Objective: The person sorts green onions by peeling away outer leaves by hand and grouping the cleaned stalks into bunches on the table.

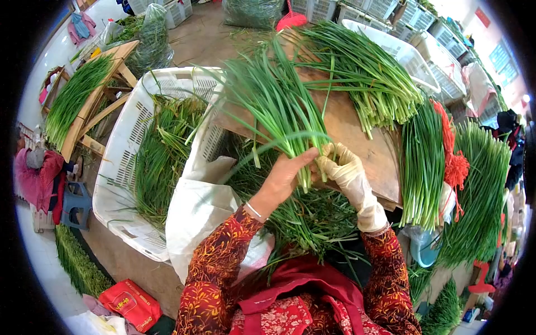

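My bare left hand is wrapped round the lower stems of a bunch of garlic chives, whose leaves fan out up and to the left over the wooden board. Close beside it, my right hand wears a pale glove. Its fingers are curled in a pinch at the stem ends, and a motion-blurred chive leaf arcs leftward from there. Below both hands lies a heap of loose green leaves in my lap. A larger pile of chives rests on the board's far side.
A white plastic crate with leaf scraps stands left, beside a white sack. Tied chives and red string are at the right. Farther off are a wooden bench, a blue stool and another white crate.
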`<control>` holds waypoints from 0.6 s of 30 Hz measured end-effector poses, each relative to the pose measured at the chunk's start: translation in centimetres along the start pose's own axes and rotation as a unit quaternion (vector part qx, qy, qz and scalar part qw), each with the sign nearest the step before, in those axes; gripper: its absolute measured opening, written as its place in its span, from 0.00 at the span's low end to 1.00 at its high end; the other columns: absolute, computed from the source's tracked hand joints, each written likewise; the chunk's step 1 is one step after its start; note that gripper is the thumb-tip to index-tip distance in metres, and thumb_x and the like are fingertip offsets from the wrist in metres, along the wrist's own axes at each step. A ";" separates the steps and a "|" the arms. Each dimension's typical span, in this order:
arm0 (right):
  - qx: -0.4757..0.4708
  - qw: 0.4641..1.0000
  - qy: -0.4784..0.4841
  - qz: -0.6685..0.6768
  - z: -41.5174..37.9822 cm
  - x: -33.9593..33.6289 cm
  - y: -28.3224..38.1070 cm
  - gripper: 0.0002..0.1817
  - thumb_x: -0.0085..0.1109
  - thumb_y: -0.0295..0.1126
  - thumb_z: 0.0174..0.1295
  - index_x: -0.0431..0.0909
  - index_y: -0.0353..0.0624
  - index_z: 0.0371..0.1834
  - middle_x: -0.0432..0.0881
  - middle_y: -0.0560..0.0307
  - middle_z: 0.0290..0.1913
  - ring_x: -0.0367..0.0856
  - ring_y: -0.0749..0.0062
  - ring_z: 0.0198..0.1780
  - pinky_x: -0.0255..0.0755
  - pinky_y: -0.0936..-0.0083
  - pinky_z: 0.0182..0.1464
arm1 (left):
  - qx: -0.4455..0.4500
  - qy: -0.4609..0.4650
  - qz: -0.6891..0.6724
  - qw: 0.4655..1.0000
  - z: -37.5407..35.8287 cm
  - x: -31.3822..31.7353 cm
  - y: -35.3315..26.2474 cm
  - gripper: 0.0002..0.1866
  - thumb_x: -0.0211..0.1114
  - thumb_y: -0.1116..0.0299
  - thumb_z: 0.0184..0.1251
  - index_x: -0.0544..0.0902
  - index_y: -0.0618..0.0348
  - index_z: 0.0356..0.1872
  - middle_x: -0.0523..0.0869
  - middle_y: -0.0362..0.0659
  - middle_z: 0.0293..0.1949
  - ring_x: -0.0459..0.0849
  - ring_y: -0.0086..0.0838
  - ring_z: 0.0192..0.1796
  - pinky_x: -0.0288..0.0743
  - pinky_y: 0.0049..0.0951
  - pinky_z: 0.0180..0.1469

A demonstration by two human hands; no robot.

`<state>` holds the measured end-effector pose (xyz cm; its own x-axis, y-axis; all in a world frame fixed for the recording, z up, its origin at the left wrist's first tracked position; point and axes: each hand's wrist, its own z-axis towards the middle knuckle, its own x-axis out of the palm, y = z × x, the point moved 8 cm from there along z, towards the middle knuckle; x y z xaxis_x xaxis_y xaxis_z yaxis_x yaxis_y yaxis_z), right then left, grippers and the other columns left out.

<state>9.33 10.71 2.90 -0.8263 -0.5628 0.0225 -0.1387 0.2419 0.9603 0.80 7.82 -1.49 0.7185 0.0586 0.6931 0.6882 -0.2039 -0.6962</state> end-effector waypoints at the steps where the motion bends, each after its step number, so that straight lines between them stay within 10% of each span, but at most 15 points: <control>1: -0.025 0.999 -0.010 0.029 -0.2 0.1 0.4 0.12 0.54 0.32 0.59 0.70 0.40 0.43 0.74 0.64 0.28 0.69 0.82 0.28 0.64 0.87 0.33 | 0.015 -0.021 -0.046 0.999 -0.2 0.4 -0.4 0.18 0.60 0.63 0.61 0.73 0.62 0.49 0.80 0.39 0.39 0.79 0.24 0.38 0.77 0.25 0.36; 6: -0.119 0.981 -0.037 0.150 -4.0 -1.3 1.9 0.07 0.52 0.31 0.59 0.69 0.38 0.32 0.73 0.62 0.24 0.70 0.82 0.27 0.64 0.84 0.31 | 0.064 -0.061 -0.046 0.995 -1.4 -0.7 -3.3 0.12 0.60 0.63 0.61 0.79 0.61 0.39 0.81 0.40 0.37 0.80 0.25 0.37 0.78 0.25 0.36; 9: -0.093 0.952 0.201 0.211 -8.5 -0.2 1.4 0.10 0.57 0.33 0.57 0.71 0.38 0.30 0.76 0.57 0.25 0.74 0.77 0.28 0.68 0.82 0.34 | 0.147 -0.094 -0.035 0.984 -1.8 -1.5 -6.3 0.10 0.59 0.65 0.62 0.76 0.59 0.39 0.81 0.41 0.35 0.80 0.25 0.35 0.79 0.26 0.35; 11: 0.188 0.902 0.388 -0.024 -11.5 2.3 -6.1 0.13 0.59 0.37 0.54 0.74 0.39 0.37 0.78 0.54 0.32 0.77 0.70 0.34 0.71 0.77 0.40 | 0.221 -0.110 -0.043 0.968 -2.6 -2.1 -8.2 0.09 0.58 0.66 0.63 0.74 0.57 0.41 0.79 0.41 0.35 0.79 0.24 0.34 0.79 0.27 0.34; 12: 0.054 0.875 0.386 -0.286 -11.7 2.4 -6.3 0.16 0.59 0.40 0.55 0.75 0.45 0.44 0.78 0.54 0.41 0.77 0.62 0.42 0.71 0.71 0.46 | 0.239 -0.101 -0.037 0.965 -2.6 -2.2 -8.6 0.09 0.58 0.67 0.63 0.73 0.55 0.43 0.77 0.39 0.33 0.76 0.20 0.31 0.76 0.27 0.31; 13: 0.058 0.741 0.309 -0.594 -11.5 0.8 -7.7 0.16 0.57 0.42 0.56 0.75 0.49 0.45 0.77 0.54 0.47 0.75 0.58 0.49 0.69 0.67 0.51 | 0.245 -0.087 -0.053 0.964 -2.8 -1.6 -8.9 0.10 0.58 0.66 0.63 0.73 0.55 0.43 0.74 0.36 0.29 0.70 0.18 0.27 0.70 0.23 0.29; 16: -0.078 0.887 0.080 -0.449 -7.3 -1.7 0.6 0.18 0.56 0.45 0.54 0.74 0.46 0.44 0.78 0.52 0.43 0.79 0.60 0.41 0.73 0.69 0.44 | 0.202 -0.057 -0.125 0.970 -2.1 -1.4 -7.7 0.10 0.58 0.66 0.63 0.72 0.54 0.43 0.71 0.33 0.26 0.67 0.17 0.25 0.64 0.20 0.28; 18: -0.073 0.862 -0.042 -0.500 -4.4 -2.3 4.6 0.15 0.58 0.44 0.53 0.77 0.46 0.36 0.80 0.53 0.32 0.79 0.59 0.34 0.72 0.68 0.36 | 0.126 -0.035 -0.170 0.977 -1.2 -1.7 -5.7 0.11 0.59 0.65 0.63 0.71 0.55 0.43 0.69 0.32 0.25 0.66 0.17 0.25 0.62 0.19 0.27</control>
<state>12.97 9.61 8.52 -0.3712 -0.3717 -0.8509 -0.7394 -0.4359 0.5130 -4.43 7.68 1.55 0.4441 0.1490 0.8835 0.8845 0.0844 -0.4588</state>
